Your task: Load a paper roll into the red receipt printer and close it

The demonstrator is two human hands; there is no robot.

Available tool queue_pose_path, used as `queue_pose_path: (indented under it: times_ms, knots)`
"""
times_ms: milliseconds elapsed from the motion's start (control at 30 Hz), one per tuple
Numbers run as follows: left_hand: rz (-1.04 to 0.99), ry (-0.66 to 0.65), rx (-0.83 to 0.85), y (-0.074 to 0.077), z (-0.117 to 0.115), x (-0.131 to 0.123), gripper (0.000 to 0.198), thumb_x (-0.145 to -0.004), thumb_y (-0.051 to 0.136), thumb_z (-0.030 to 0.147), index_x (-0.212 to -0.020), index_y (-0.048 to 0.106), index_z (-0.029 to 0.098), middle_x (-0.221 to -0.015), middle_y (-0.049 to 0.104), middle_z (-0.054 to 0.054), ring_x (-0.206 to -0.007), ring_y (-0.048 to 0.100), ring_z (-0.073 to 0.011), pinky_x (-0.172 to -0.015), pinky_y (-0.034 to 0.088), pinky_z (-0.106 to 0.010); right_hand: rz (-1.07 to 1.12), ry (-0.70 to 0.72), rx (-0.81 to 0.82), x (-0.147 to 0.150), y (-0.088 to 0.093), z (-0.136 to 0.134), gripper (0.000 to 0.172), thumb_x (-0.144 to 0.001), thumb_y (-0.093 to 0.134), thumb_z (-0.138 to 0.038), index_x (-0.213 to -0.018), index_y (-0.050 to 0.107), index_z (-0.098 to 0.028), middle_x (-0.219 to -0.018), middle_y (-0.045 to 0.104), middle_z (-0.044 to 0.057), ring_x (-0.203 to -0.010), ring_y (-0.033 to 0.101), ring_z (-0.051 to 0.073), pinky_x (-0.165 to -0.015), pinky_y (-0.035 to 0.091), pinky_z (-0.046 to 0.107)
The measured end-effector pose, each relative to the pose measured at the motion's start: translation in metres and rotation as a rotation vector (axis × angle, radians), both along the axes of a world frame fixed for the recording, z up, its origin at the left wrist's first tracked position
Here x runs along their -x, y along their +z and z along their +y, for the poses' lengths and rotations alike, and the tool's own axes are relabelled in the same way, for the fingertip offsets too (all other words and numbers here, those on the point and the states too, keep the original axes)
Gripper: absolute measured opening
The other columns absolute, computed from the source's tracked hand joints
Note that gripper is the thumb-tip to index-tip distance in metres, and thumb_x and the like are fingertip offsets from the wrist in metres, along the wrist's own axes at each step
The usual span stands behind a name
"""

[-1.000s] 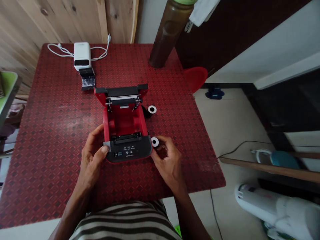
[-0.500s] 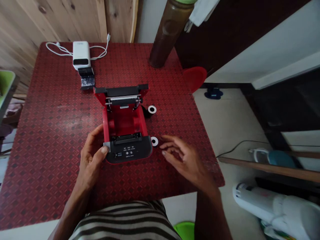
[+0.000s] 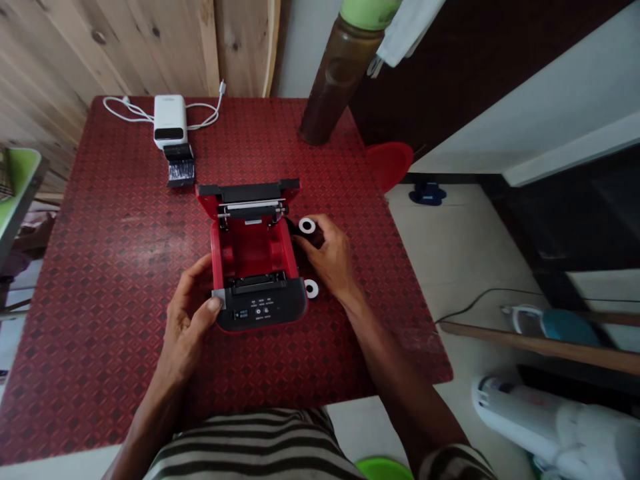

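Left hand (image 3: 186,325), half closed, held the red device (image 3: 253,250) by its left side at the frame's centre, right hand (image 3: 331,259) curled round the upper black roll (image 3: 302,228) beside it; probably light and stiff, the device seemed safest gripped by side walls (image 3: 216,248), not the raised lid (image 3: 250,193).

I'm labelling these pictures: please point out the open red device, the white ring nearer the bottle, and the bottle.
Red device (image 3: 253,250): head view, red inside of its compartment.
White ring (image 3: 301,226): head view, left part of its band.
Bottle (image 3: 340,70): head view, brown body.
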State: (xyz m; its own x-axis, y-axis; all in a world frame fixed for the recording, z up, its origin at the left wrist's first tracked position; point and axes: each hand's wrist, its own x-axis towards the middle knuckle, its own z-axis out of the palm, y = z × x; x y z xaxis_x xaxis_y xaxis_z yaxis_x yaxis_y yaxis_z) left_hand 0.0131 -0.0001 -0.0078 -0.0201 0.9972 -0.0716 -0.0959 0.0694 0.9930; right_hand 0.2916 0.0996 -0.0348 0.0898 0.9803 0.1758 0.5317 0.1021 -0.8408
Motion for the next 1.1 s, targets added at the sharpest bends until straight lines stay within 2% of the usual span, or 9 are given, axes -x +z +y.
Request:
queue_pose_path:
  times_ms: [133,300,433,500,667,767,867,967,1100]
  knots:
    - [-0.012,-0.022,0.007,0.002,0.000,-0.001,0.058,-0.106,0.077,0.048,-0.161,0.068,0.034,-0.158,0.073,-0.008,-0.137,0.075,-0.0317,-0.110,0.062,-0.044,0.033,-0.073,-0.020,-0.011,0.017,-0.013,0.026,-0.095,0.077,-0.045,-0.114,0.072,-0.027,-0.113,0.080,0.005,-0.105,0.074,0.027,-0.100,0.060,0.050]
    - [-0.041,-0.032,0.012,0.003,-0.001,-0.002,0.056,-0.107,0.076,0.045,-0.161,0.068,0.036,-0.156,0.075,-0.006,-0.136,0.076,-0.0299,-0.106,0.063,-0.040,0.236,-0.054,-0.027,-0.020,0.073,-0.045,0.031,-0.093,0.091,-0.036,-0.120,0.076,-0.031,-0.122,0.083,0.002,-0.114,0.079,0.022,-0.102,0.065,0.040]
    - [-0.038,-0.023,0.026,0.003,0.000,-0.003,0.058,-0.105,0.078,0.048,-0.160,0.067,0.034,-0.158,0.074,-0.007,-0.144,0.072,-0.0329,-0.105,0.064,-0.042,0.448,0.183,-0.005,-0.011,0.109,-0.066,0.038,-0.096,0.091,-0.029,-0.128,0.073,-0.035,-0.120,0.085,-0.001,-0.115,0.081,0.020,-0.102,0.067,0.036]
    - [-0.034,-0.017,0.038,0.004,0.000,-0.003,0.060,-0.104,0.079,0.049,-0.160,0.067,0.032,-0.161,0.072,-0.008,-0.149,0.068,-0.0361,-0.103,0.065,-0.044,0.392,0.307,-0.001,-0.003,0.118,-0.069,0.038,-0.095,0.091,-0.026,-0.127,0.073,-0.035,-0.120,0.085,-0.002,-0.110,0.081,0.019,-0.094,0.068,0.032]
    - [-0.032,-0.022,0.048,0.005,-0.001,-0.003,0.061,-0.103,0.080,0.050,-0.159,0.066,0.031,-0.166,0.068,-0.010,-0.157,0.061,-0.0396,-0.103,0.066,-0.048,-0.177,0.444,-0.149,0.026,0.126,-0.054,0.032,-0.100,0.083,-0.013,-0.127,0.075,-0.027,-0.118,0.085,0.003,-0.105,0.079,0.023,-0.097,0.065,0.040]
    - [-0.029,-0.035,0.044,0.009,-0.001,-0.003,0.060,-0.103,0.080,0.052,-0.158,0.066,0.029,-0.160,0.072,-0.011,-0.145,0.070,-0.0366,-0.104,0.066,-0.049,-0.419,0.460,-0.208,0.045,0.122,-0.043,0.026,-0.103,0.079,-0.012,-0.127,0.076,-0.022,-0.119,0.086,0.009,-0.112,0.078,0.029,-0.103,0.065,0.048]
    - [-0.022,-0.045,0.037,0.012,0.000,-0.003,0.061,-0.104,0.079,0.053,-0.157,0.065,0.027,-0.151,0.077,-0.012,-0.129,0.078,-0.0331,-0.108,0.064,-0.052,-0.633,0.453,-0.118,0.061,0.117,-0.033,0.019,-0.101,0.080,-0.009,-0.117,0.078,-0.020,-0.116,0.086,0.012,-0.112,0.078,0.032,-0.101,0.064,0.049]
    - [-0.013,-0.046,0.036,0.014,0.001,-0.004,0.062,-0.104,0.079,0.055,-0.156,0.064,0.026,-0.149,0.078,-0.012,-0.130,0.078,-0.0337,-0.111,0.063,-0.054,-0.772,0.497,-0.009,0.075,0.114,-0.026,0.015,-0.101,0.077,-0.007,-0.113,0.079,-0.016,-0.112,0.086,0.015,-0.112,0.079,0.034,-0.099,0.063,0.049]
    - [-0.037,-0.044,0.060,0.015,0.001,-0.004,0.062,-0.103,0.080,0.054,-0.156,0.064,0.027,-0.152,0.077,-0.013,-0.133,0.077,-0.0343,-0.113,0.063,-0.055,-0.856,0.530,0.001,0.086,0.110,-0.015,0.022,-0.101,0.067,0.000,-0.110,0.079,-0.016,-0.109,0.086,0.015,-0.115,0.079,0.035,-0.101,0.061,0.050]
